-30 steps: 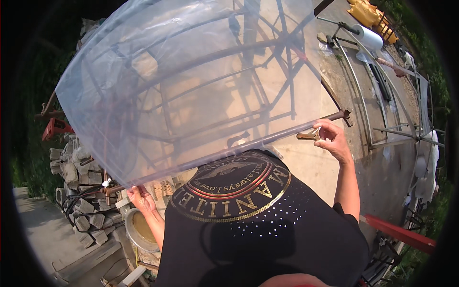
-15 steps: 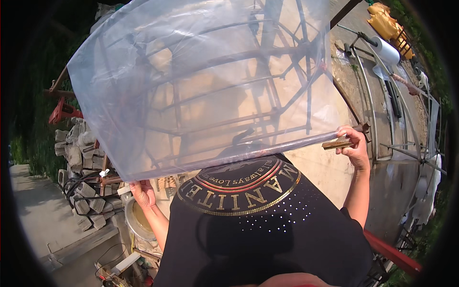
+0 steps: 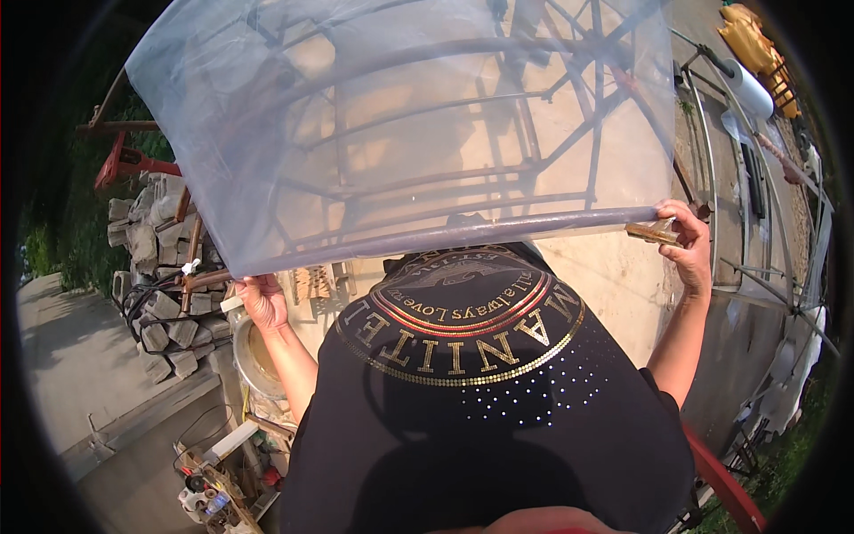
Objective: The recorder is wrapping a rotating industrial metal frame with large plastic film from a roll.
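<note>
A large clear plastic sheet spreads out in front of me, with a rusty pipe frame showing through it. Its near edge lies along a brown pipe, whose ends stick out past the film on both sides. My left hand pinches the sheet's near left corner beside that pipe. At the near right corner, the fingers of my right hand are closed on the sheet edge. The same hand also holds a short, flat yellowish-brown piece, whose kind I cannot make out.
To the left lie piled grey blocks with black cable, below a red metal part. A round basin stands near my left forearm. On the right are a white film roll, metal hoops and a red beam.
Both hands still grip the sheet. The right hand has moved outward to the right and up, and the near edge looks straighter and tauter. My view has shifted slightly.
</note>
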`<state>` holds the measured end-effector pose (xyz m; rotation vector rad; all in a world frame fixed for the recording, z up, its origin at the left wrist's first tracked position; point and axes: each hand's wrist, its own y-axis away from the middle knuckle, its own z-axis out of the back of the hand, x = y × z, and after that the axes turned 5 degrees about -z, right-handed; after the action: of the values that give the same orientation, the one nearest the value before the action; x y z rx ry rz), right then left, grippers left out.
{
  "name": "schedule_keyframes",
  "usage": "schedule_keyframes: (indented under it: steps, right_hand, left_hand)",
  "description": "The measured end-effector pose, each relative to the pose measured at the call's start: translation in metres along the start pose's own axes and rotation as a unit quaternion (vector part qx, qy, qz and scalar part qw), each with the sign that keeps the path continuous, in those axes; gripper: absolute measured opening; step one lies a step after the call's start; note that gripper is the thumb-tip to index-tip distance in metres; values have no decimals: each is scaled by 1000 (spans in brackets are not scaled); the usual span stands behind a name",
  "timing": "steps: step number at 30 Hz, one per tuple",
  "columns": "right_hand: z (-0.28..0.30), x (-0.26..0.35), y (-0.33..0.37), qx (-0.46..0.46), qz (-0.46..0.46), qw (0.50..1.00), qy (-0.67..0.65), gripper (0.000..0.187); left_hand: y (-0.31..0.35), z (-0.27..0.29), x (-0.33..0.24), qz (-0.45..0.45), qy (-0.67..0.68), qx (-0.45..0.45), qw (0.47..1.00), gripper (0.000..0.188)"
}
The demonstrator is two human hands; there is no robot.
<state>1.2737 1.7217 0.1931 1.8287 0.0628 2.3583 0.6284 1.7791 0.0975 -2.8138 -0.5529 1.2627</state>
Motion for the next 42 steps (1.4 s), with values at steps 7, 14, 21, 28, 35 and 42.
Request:
schedule_keyframes:
  steps: [7, 14, 21, 28, 35, 42]
  right_hand:
    - [5, -12, -3, 41, -54, 994, -85, 53]
    - [14, 38, 15, 20, -125, 988, -84, 45]
    - [21, 21, -4, -1, -113, 989, -100, 53]
    - [16, 55, -9, -12, -128, 988, -81, 44]
    - [8, 164, -17, -113, 120, 960, 228, 51]
    - [-69, 278, -145, -168, 448, 724, 497, 35]
  left_hand:
    - [15, -1, 19, 17, -34, -39, 999, 38]
    - [7, 12, -30, 82, -90, 5, 992, 57]
    - [-59, -124, -70, -508, -530, -180, 655, 43]
    - [-25, -221, 3, -318, -692, 375, 528, 59]
    - [-23, -225, 28, -284, -724, 373, 505, 54]
    - [-13, -224, 21, -275, -749, 326, 506, 50]
